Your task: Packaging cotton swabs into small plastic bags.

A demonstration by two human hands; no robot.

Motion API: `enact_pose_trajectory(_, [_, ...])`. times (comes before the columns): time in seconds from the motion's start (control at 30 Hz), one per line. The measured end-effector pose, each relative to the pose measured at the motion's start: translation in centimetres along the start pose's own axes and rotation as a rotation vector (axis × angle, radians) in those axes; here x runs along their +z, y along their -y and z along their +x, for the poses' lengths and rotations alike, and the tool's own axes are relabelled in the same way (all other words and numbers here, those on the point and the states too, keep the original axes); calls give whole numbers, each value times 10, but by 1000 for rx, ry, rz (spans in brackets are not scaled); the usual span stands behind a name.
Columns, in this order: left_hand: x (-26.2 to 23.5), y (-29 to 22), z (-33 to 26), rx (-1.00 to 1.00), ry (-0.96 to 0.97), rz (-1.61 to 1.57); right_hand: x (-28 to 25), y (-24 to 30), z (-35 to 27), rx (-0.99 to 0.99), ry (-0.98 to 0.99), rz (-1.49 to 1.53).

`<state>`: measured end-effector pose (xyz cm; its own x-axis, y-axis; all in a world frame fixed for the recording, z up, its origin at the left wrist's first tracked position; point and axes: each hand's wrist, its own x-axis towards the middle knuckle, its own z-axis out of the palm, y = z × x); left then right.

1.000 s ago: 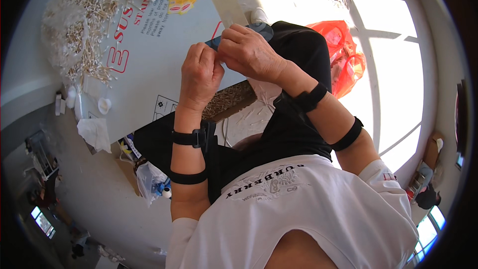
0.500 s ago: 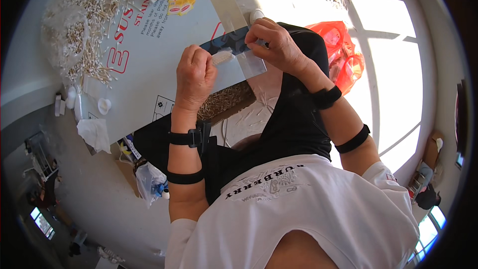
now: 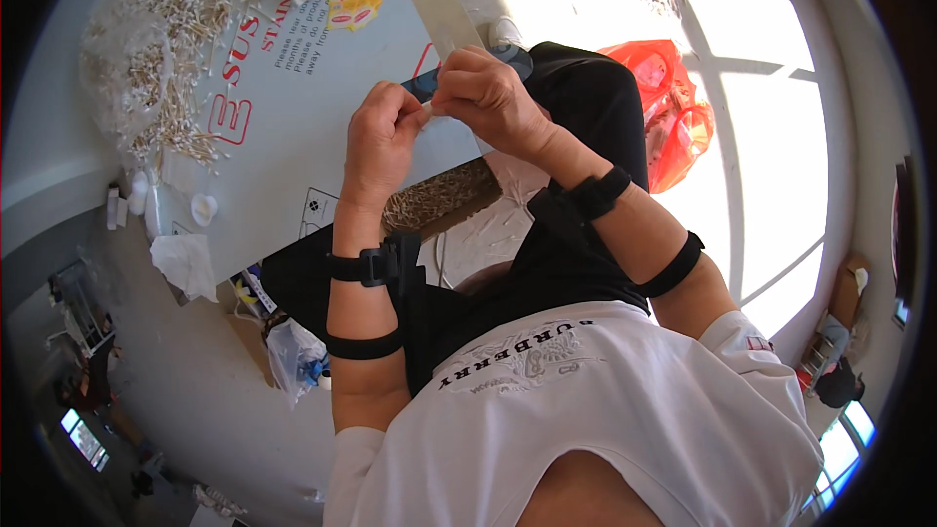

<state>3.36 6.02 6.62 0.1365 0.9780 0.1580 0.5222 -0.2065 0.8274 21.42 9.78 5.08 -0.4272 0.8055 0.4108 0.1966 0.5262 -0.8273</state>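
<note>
My left hand [image 3: 379,146] and my right hand [image 3: 493,102] meet over the near edge of the grey sheet-topped table [image 3: 283,156]. Both are closed, with thumbs and fingertips pinched together on a small clear plastic bag [image 3: 451,137]. Its whitish contents show only a little between the fingertips; the fingers hide most of the bag. A dark blue strip-like thing [image 3: 422,86] lies behind the hands. Below them, an open box [image 3: 444,200] holds many thin cotton swabs.
A big clear bag [image 3: 122,68] spills cotton swabs [image 3: 181,127] at the table's left. Yellow-and-white packets [image 3: 356,0] lie at the far edge. A white cup-like piece [image 3: 203,209] stands near the left corner. On the floor at right sits a red plastic bag [image 3: 673,117].
My right hand has moved left and slightly down, so its fingertips now meet those of my left hand. The bag, stretched between them before, is now mostly covered by the fingers.
</note>
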Motion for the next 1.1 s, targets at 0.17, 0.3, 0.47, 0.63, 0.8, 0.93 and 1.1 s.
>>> enact_pose_trajectory(0.17, [10,-3,-10,87,-2,152,0,0,-5,-115,18,-280])
enact_pose_trajectory(0.3, [9,1,-15,131,-82,171,5,9,-8,-137,63,-327])
enact_pose_trajectory(0.47, [5,4,-18,119,-90,115,6,9,-13,-103,4,-220])
enact_pose_trajectory(0.63, [7,1,-23,95,-117,48,1,6,-19,-35,22,-156])
enact_pose_trajectory(0.8, [13,4,-31,127,-171,80,1,8,-23,-6,-35,-133])
enact_pose_trajectory(0.93, [13,5,-33,168,-172,84,-5,8,-20,-65,28,-196])
enact_pose_trajectory(1.1, [8,2,-27,267,-158,194,-7,5,-14,-199,69,-304])
